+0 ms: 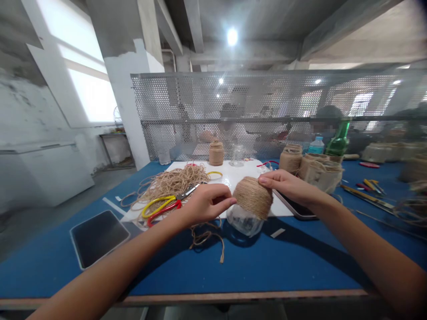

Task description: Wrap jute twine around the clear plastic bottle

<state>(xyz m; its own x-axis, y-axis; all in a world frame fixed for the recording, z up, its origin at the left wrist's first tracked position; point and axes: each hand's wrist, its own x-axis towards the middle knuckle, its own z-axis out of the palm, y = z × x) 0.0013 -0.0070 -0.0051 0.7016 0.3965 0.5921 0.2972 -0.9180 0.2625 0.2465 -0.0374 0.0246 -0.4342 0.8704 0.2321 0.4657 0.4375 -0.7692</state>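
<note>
A clear glass jar (245, 221) with brown twine (254, 198) wound round its upper part is tilted over the blue table, its bare glass end low and towards me. My right hand (283, 184) grips its upper right edge between thumb and fingers. At the jar's left side my left hand (211, 202) is closed in a pinch, fingertips at the edge of the winding; what they hold is too small to make out. Below that hand, a loose length of twine (208, 238) trails on the table. Scissors with yellow and red handles (163, 208) lie left of it, partly hidden by the hand.
A heap of twine (176, 180) lies on a white board (227, 171). Wrapped jars (292, 159) and a green bottle (338, 140) stand at right. A dark tablet-like slab (99, 238) is at left, a phone (300, 209) beneath my right wrist. Behind a perforated screen (200, 95) people sit.
</note>
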